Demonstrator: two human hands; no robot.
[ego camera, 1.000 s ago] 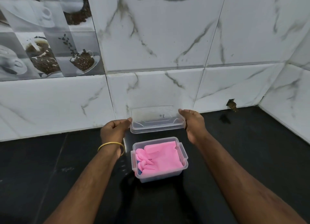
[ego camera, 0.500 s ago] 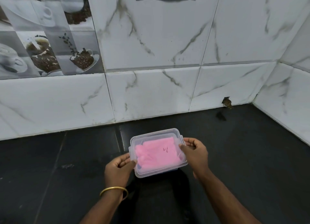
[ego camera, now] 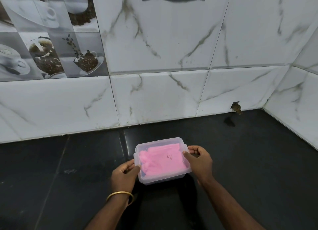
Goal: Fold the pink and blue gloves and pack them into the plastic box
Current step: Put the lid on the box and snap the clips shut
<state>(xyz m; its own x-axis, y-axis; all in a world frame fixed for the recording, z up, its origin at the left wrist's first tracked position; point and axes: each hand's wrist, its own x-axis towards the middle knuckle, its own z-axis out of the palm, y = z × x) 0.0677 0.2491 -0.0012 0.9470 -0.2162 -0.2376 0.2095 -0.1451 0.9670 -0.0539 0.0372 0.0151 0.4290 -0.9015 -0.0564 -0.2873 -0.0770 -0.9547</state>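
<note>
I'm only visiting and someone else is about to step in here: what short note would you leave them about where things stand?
Left hand: gripping the left end of the plastic box.
Right hand: gripping the right end, thumb on the lid.
Box sits on the dark counter; lid is on top.
Done: pink gloves folded and inside. A bit of blue shows low at the left; the blue gloves are otherwise hidden.
Left: check that the lid is pressed fully shut, then let go.

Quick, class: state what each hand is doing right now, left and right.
Left hand: closed on the left end of the lidded plastic box.
Right hand: closed on its right end.
</note>
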